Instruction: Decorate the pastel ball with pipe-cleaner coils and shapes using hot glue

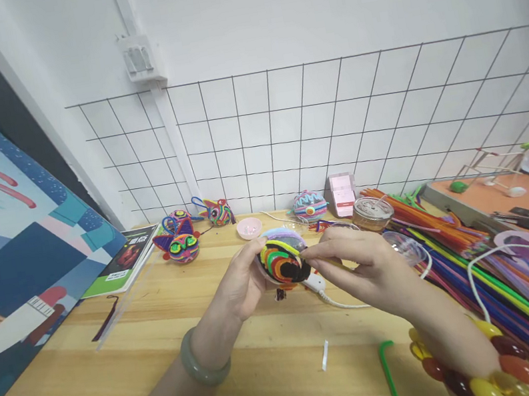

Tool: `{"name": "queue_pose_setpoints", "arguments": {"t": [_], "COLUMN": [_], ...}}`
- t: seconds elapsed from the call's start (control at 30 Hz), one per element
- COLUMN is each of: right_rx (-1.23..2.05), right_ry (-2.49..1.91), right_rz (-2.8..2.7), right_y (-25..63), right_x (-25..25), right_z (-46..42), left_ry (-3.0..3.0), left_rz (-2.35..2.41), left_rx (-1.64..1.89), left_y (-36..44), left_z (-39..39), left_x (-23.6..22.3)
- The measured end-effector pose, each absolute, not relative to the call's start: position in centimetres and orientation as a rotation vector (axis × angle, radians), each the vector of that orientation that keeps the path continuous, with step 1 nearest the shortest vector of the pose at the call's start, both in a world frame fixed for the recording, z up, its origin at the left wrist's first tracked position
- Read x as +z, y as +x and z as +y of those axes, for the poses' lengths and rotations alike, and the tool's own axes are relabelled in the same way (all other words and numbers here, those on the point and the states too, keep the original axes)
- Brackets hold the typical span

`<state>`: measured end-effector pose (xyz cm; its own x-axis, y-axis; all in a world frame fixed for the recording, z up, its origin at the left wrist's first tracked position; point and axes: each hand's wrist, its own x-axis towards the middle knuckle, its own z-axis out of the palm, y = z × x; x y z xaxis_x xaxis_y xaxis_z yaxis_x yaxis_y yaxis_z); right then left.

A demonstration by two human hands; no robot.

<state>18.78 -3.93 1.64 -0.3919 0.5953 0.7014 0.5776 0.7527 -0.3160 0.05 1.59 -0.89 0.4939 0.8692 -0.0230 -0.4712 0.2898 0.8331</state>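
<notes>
My left hand (244,281) is wrapped round a ball (280,260) covered in curved rows of coloured pipe cleaners, with a black patch at its lower right. Part of the ball's far side looks clear or pale. At its right edge, my right hand (364,262) pinches with thumb and forefinger at the end of a yellow pipe cleaner that arcs over the ball. The fingertips partly hide that end. Below the hands, a bent green pipe cleaner (389,376) and a small white strip (325,355) lie on the wooden table (275,385).
Finished-looking decorated balls (183,248) stand at the back left, and a striped ball (310,206) near the wall. A pink bowl (249,228), a round tin (372,212) and a white cable (346,306) lie behind. Bundled pipe cleaners (517,311) fill the right side.
</notes>
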Motion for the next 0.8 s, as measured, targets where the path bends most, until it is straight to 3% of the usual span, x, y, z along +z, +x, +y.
{"name": "queue_pose_setpoints", "arguments": {"t": [0.8], "right_rx": [0.182], "right_ry": [-0.88], "right_rz": [-2.165], "right_y": [19.51], "right_x": [1.63], "right_z": [-3.82], "left_ry": [0.827], "left_rz": [0.625], "left_rx": [0.832], "left_y": [0.08], "left_z": [1.92], "left_x": [-0.86]}}
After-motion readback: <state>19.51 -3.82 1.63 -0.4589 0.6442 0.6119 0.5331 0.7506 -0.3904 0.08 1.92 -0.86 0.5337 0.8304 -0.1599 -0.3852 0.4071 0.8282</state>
